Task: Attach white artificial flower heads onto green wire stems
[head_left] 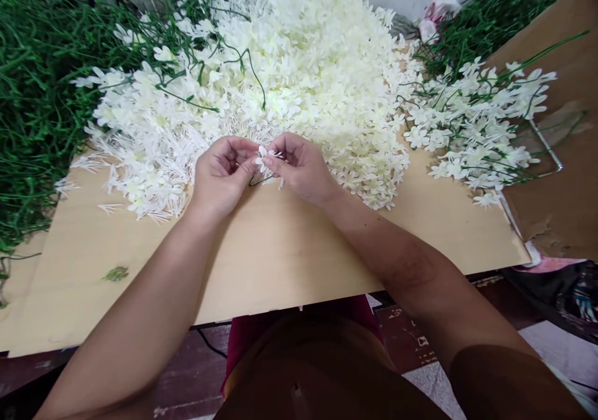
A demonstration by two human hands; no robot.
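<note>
Between my two hands is a small white artificial flower, held just above the near edge of a big heap of white flowers. My left hand pinches at its left side, thumb and forefinger together. From the right, my right hand closes its thumb and fingers on the flower. A thin green stem shows below the fingertips, and its upper part is hidden by them. White stalks of loose flower pieces poke out behind and under the hands.
Green plastic stems are piled at the left, and more stems lie at the back right. Finished-looking white sprays rest at the right beside a brown cardboard sheet. A small green scrap lies on the wooden tabletop.
</note>
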